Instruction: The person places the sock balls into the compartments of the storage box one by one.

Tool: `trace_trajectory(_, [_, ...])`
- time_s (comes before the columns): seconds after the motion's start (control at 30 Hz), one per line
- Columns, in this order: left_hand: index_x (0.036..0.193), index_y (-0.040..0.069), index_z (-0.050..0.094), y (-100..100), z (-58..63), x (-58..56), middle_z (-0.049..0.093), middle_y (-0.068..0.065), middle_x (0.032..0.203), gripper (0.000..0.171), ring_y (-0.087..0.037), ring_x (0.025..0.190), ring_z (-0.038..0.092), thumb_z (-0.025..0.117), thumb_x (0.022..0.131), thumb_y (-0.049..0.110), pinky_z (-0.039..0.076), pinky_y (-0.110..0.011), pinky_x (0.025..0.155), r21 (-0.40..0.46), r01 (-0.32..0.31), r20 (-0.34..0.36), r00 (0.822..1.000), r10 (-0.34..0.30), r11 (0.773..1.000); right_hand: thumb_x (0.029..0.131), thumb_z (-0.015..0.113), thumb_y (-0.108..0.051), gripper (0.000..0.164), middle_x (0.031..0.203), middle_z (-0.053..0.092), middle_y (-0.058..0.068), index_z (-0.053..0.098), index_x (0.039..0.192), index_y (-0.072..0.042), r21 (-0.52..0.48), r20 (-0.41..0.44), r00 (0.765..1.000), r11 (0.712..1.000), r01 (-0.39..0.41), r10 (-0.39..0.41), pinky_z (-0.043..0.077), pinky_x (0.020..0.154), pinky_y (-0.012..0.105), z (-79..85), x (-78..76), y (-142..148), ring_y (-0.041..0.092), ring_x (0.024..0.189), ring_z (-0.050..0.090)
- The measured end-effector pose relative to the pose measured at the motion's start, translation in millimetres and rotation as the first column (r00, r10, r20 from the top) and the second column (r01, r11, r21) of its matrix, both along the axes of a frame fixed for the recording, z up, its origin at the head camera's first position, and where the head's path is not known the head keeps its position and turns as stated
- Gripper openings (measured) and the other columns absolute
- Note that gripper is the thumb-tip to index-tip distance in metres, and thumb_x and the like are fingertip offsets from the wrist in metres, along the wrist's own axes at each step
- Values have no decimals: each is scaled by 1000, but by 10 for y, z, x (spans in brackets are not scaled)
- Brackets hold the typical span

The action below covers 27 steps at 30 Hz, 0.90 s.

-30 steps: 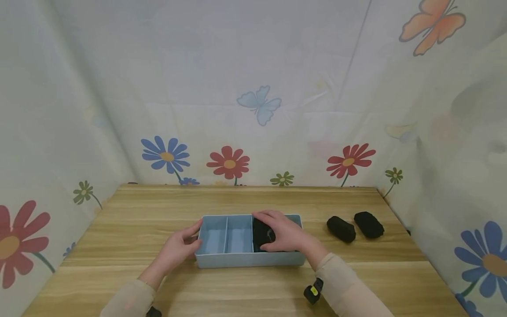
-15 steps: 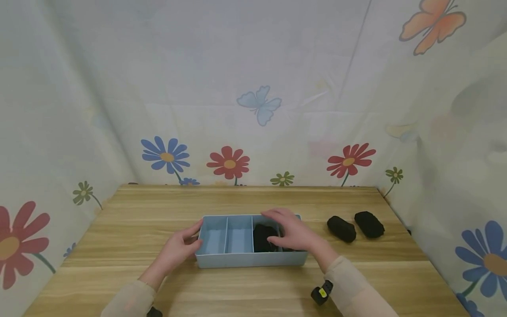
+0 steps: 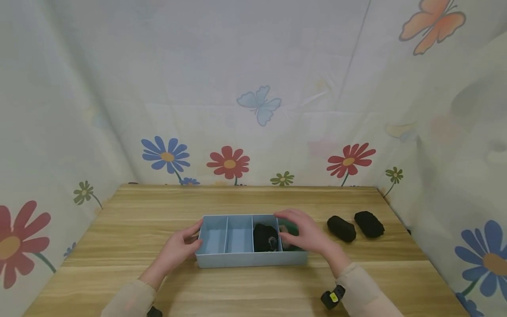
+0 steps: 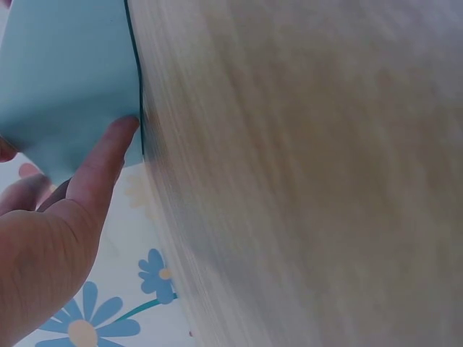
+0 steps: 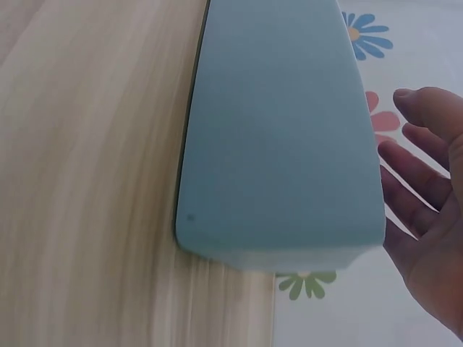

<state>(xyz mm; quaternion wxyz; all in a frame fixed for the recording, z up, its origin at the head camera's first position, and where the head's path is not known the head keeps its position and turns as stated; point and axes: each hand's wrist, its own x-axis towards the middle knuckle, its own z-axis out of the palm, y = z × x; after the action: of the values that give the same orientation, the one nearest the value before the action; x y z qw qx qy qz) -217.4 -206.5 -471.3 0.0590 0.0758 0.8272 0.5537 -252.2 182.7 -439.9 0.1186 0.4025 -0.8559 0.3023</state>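
A light blue box (image 3: pixel 211 261) with several compartments in a row lies on the wooden table. My left hand (image 3: pixel 180 246) rests against its left end, fingers spread along the end wall; in the left wrist view one straight finger (image 4: pixel 101 170) touches that wall. In the third compartment from the left sits a black rolled cloth bundle (image 3: pixel 263 237), like rolled socks, with a grey mark. My right hand (image 3: pixel 305 231) hovers over the rightmost compartment, thumb and fingers apart, holding nothing. A green and greyish item (image 3: pixel 294 229) shows under it, partly hidden.
Two more black rolled bundles, a nearer one (image 3: pixel 341 229) and a farther one (image 3: pixel 369 224), lie on the table (image 3: pixel 158 202) right of the box. A flowered curtain (image 3: pixel 190 88) stands behind and at both sides.
My right hand has let go of the black bundle in the third compartment and moved right, uncovering it. The left hand and the box stay almost where they were.
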Motion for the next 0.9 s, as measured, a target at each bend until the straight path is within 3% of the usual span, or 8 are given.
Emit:
trace_trajectory(0.6, [152,8,38,6,9,-7,34,-23,154,61,-45,128,48,62,96,7,59,-37,78,-10,-7,2,1000,7,1000,83,81,-9,55,129,63,3,60,134,-11,-18,79,983,985,170,-168,48,98,51,46,134,460,24,117,59])
trace_trajectory(0.9, [153,9,38,5,12,-6,33,-23,155,62,-45,130,47,63,96,10,57,-39,84,-24,1,3,1000,-1,1000,82,81,-8,57,124,65,5,59,134,-7,-32,3,975,975,221,-221,48,95,52,-20,167,739,27,114,60])
